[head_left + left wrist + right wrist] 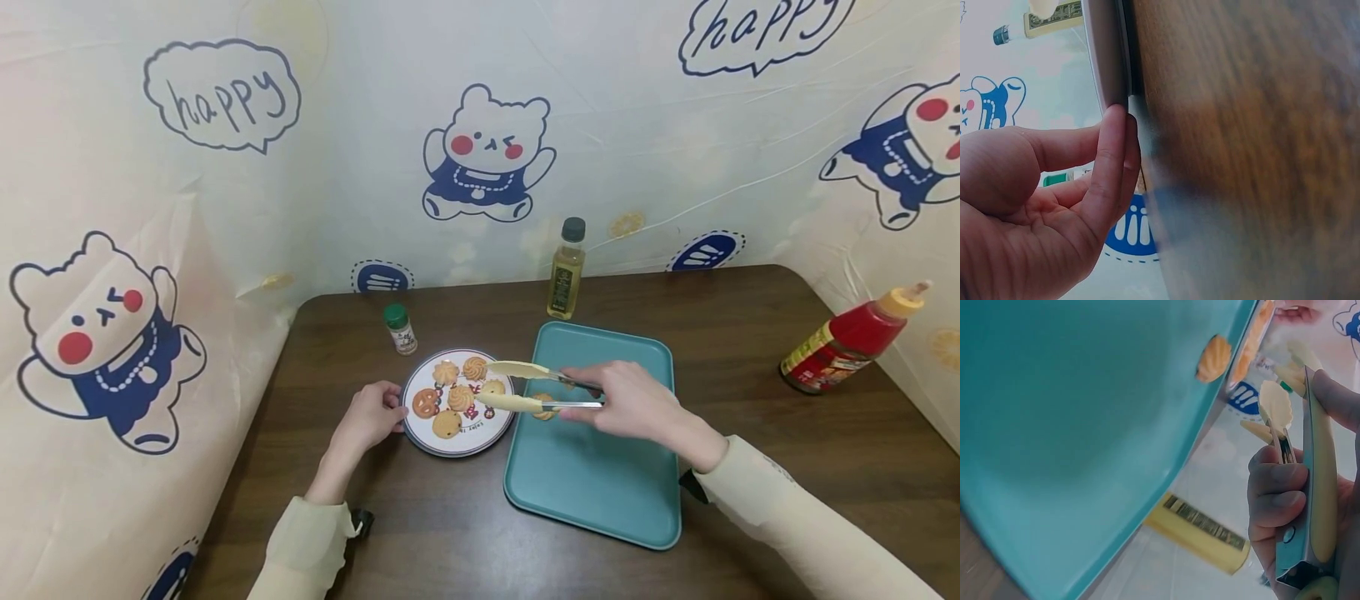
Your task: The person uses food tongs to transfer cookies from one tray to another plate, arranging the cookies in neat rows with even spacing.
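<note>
A round white plate [480, 443] with a dark rim carries several cookies [461, 398]. My left hand [371, 414] pinches its left rim; in the left wrist view, thumb and fingertips meet at the edge of the plate [1105, 56]. My right hand [626, 398] grips metal tongs [543, 406] with cream-coloured tips. These tips are spread apart above the right part of the plate, around a swirled cookie [492, 387]; whether they touch it I cannot tell. One cookie [1214, 359] lies on the teal tray [592, 483] near its left edge, partly under the tongs in the head view.
Behind the tray stands an oil bottle [566, 271]. A green-capped seasoning jar [401, 329] is at the plate's back left. Far to the right is a red sauce bottle [847, 342]. Everything rests on a dark wooden table [420, 517] against a cloth backdrop [360, 167].
</note>
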Motion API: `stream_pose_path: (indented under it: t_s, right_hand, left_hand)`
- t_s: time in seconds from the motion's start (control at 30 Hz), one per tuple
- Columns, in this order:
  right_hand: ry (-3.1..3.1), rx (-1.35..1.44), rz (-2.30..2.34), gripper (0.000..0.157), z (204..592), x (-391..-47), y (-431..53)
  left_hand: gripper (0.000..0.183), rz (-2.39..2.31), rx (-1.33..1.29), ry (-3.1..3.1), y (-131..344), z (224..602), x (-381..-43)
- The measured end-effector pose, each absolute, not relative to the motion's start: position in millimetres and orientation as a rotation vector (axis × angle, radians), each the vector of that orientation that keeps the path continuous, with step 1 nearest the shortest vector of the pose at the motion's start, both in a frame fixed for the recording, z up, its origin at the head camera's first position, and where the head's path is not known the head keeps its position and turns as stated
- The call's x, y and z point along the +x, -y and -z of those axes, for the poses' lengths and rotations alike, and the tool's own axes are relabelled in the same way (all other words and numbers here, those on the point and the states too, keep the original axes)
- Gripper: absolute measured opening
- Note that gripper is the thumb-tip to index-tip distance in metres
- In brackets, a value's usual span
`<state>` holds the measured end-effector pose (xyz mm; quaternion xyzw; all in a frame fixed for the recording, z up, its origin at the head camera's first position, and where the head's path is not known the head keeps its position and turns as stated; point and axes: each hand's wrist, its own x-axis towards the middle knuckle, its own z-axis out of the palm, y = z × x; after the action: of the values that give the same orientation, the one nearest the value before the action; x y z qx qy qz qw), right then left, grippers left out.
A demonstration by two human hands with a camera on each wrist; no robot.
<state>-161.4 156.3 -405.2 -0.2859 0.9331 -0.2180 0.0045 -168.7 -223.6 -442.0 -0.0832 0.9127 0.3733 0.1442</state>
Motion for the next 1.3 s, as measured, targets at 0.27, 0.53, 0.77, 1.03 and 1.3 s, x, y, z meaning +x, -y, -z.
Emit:
stream_pose_path:
  t_s: [0.27, 0.53, 0.77, 1.03, 1.3]
  right_hand:
    - [-2.961, -0.8, 0.617, 0.064, 417, -159, -190]
    - [-2.963, -0.725, 0.565, 0.066, 425, -152, -215]
    - [-2.952, -0.726, 0.56, 0.066, 433, -146, -223]
    - [-2.967, -0.734, 0.571, 0.068, 441, -142, -226]
    - [-2.99, -0.753, 0.588, 0.064, 445, -139, -226]
  left_hand:
    - [0.041, -1.086, -0.248, -2.622, 223, 443, -168]
    - [0.041, -1.087, -0.236, -2.629, 225, 444, -169]
    - [0.041, -1.093, -0.238, -2.634, 224, 441, -169]
    - [0.041, -1.095, -0.256, -2.624, 223, 441, -168]
    - [0.041, -1.093, -0.25, -2.63, 224, 442, -168]
